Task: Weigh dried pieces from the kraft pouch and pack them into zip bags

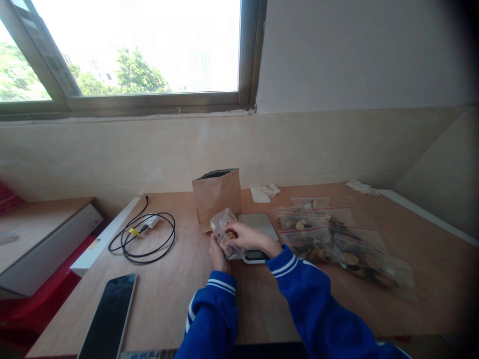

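Observation:
A small clear plastic bag point(223, 219) with brownish dried pieces inside is held up over the table. My left hand point(218, 253) grips it from below and the left side. My right hand point(251, 236) has its fingers at the bag's opening, closed around a brown dried piece point(231, 235). Just behind stands an open brown paper pouch point(217, 194), its dark lining showing at the top. Partly under my right hand lies a kitchen scale point(258, 222) with a metal plate; its display is partly covered by the hand.
Several zip bags of dried pieces point(368, 264) lie at the right. A coiled black cable point(174, 239) with a white charger point(151, 220) and a phone point(110, 314) are on the left. Crumpled tissue point(270, 190) sits near the wall.

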{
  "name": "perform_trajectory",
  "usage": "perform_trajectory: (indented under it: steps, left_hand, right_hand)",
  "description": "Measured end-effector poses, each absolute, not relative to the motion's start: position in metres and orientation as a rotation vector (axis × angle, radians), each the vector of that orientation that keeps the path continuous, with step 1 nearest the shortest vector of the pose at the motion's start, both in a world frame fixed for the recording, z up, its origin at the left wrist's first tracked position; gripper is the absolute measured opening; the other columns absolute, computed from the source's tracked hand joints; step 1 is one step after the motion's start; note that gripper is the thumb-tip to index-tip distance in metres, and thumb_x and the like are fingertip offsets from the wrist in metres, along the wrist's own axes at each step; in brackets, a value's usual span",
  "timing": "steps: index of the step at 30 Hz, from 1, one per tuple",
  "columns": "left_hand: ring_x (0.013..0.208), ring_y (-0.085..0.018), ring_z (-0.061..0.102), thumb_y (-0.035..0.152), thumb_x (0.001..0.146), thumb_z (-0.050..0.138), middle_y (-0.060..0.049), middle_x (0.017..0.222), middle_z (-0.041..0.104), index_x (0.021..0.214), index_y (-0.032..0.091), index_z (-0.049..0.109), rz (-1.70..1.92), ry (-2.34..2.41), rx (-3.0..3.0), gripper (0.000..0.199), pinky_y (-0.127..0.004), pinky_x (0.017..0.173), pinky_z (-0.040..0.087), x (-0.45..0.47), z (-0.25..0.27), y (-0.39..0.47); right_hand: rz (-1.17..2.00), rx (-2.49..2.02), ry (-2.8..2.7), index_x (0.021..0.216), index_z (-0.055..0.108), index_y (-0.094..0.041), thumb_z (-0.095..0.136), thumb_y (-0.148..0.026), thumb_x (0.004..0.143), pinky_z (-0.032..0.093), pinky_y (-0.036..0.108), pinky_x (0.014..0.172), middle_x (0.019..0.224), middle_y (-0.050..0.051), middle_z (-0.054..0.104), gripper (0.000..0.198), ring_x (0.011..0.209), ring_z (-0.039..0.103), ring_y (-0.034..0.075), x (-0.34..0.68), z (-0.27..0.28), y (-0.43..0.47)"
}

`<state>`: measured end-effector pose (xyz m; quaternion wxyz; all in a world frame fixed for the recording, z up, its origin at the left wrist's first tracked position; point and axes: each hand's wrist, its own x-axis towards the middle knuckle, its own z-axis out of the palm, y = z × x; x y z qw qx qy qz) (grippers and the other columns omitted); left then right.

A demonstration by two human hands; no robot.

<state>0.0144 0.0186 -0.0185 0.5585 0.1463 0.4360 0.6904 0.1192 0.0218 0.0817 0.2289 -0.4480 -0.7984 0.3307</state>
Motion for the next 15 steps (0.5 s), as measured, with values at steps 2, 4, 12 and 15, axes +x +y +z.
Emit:
perform_trajectory:
  steps: [2, 4, 12, 15]
  left_hand:
    - [0.078, -0.019, 0.069, 0.036, 0.089, 0.047, -0.008, 0.085, 0.072, 0.092, 0.012, 0.068, 1.616, 1.009, 0.323, 0.032, -0.027, 0.071, 0.054, 0.015, -0.019, 0.019]
    - [0.08, -0.018, 0.068, 0.035, 0.09, 0.046, -0.009, 0.088, 0.072, 0.096, 0.011, 0.068, 1.61, 0.927, 0.275, 0.033, -0.027, 0.073, 0.054, 0.015, -0.019, 0.02]
    - [0.071, -0.018, 0.068, 0.032, 0.091, 0.04, -0.008, 0.085, 0.071, 0.107, 0.011, 0.064, 1.571, 0.761, 0.195, 0.036, -0.03, 0.071, 0.056, 0.016, -0.015, 0.021]
    - [0.071, -0.02, 0.069, 0.032, 0.09, 0.039, -0.01, 0.078, 0.07, 0.105, 0.008, 0.065, 1.557, 0.748, 0.212, 0.038, -0.032, 0.07, 0.055, 0.016, -0.013, 0.02]
  right_hand:
    - [0.858, -1.239, -2.182, 0.097, 0.07, -0.014, 0.065, -0.007, 0.071, 0.049, 0.031, 0.082, 0.1, 0.009, 0.071, 0.027, 0.093, 0.065, 0.023, 0.119, 0.083, 0.022]
    - [0.798, -1.24, -2.136, 0.096, 0.071, -0.013, 0.063, -0.008, 0.075, 0.049, 0.029, 0.081, 0.099, 0.01, 0.071, 0.023, 0.092, 0.066, 0.022, 0.119, 0.085, 0.023]
    - [0.661, -1.143, -2.011, 0.094, 0.072, -0.016, 0.064, -0.009, 0.078, 0.049, 0.027, 0.076, 0.095, 0.008, 0.07, 0.019, 0.085, 0.066, 0.018, 0.115, 0.094, 0.024]
    - [0.652, -1.074, -1.985, 0.092, 0.072, -0.017, 0.063, -0.008, 0.078, 0.049, 0.026, 0.076, 0.094, 0.006, 0.07, 0.019, 0.085, 0.066, 0.017, 0.112, 0.097, 0.024]
